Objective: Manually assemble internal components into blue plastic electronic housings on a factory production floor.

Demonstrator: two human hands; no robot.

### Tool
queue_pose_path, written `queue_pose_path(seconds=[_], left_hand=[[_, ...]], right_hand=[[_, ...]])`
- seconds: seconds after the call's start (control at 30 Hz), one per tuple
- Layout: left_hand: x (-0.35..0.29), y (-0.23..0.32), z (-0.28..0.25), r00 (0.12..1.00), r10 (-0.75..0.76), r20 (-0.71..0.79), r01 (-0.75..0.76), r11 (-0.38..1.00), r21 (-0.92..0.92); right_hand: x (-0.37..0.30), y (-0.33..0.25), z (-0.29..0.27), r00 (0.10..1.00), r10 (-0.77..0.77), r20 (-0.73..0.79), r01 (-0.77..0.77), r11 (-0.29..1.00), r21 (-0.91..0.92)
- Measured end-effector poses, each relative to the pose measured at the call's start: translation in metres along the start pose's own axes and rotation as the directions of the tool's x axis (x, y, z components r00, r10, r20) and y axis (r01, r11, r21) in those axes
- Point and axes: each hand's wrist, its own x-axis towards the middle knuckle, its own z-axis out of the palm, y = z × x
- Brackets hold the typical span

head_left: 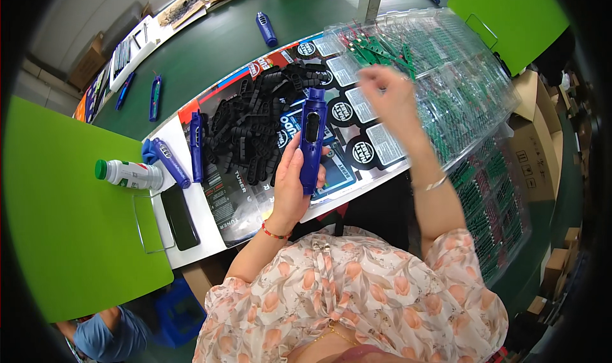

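Observation:
My left hand (294,181) is wrapped round a dark blue plastic casing (310,149), held upright in front of me. The casing has an oval window near its top with something black inside. Over the near left edge of the clear trays, my right hand (392,95) is raised with its fingers curled. Motion blurs those fingers, so whether they hold anything is unclear. Just beyond it lie loose green circuit boards (382,49) with thin red wires. A heap of small black plastic parts (252,120) spreads on the printed sheet to the left of the casing.
Clear trays (452,63) full of circuit boards cover the right side. More blue casings (266,30) lie about. At left are a white bottle (131,174) with a green cap, a black phone (180,217) and a green panel (76,216). A metal post (370,2) stands behind.

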Motion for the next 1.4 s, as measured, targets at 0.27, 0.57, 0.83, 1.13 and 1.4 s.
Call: queue_pose_path(seconds=[0.27,0.57,0.83,1.13,1.4], left_hand=[[0.0,-0.003,-0.005,0.999,-0.026,-0.043,0.024,0.999,-0.038],[0.002,0.002,-0.008,0.999,0.012,-0.044,-0.014,0.999,-0.034],[0.006,-0.003,-0.015,0.998,-0.061,-0.009,0.059,0.981,-0.184],[-0.006,0.007,-0.021,0.996,-0.089,0.017,0.091,0.975,-0.201],[-0.005,0.006,-0.024,0.996,-0.073,0.05,0.081,0.979,-0.186]], right_hand=[[0.098,0.093,-0.012,0.996,-0.041,0.08,0.079,0.833,-0.548],[0.115,0.082,-0.012,0.989,-0.137,0.058,0.132,0.626,-0.769],[0.006,-0.058,-0.024,0.993,0.09,0.075,-0.115,0.863,0.492],[-0.066,-0.059,0.024,0.957,0.12,0.265,-0.268,0.719,0.642],[-0.067,-0.058,0.033,0.953,0.116,0.282,-0.273,0.734,0.622]])
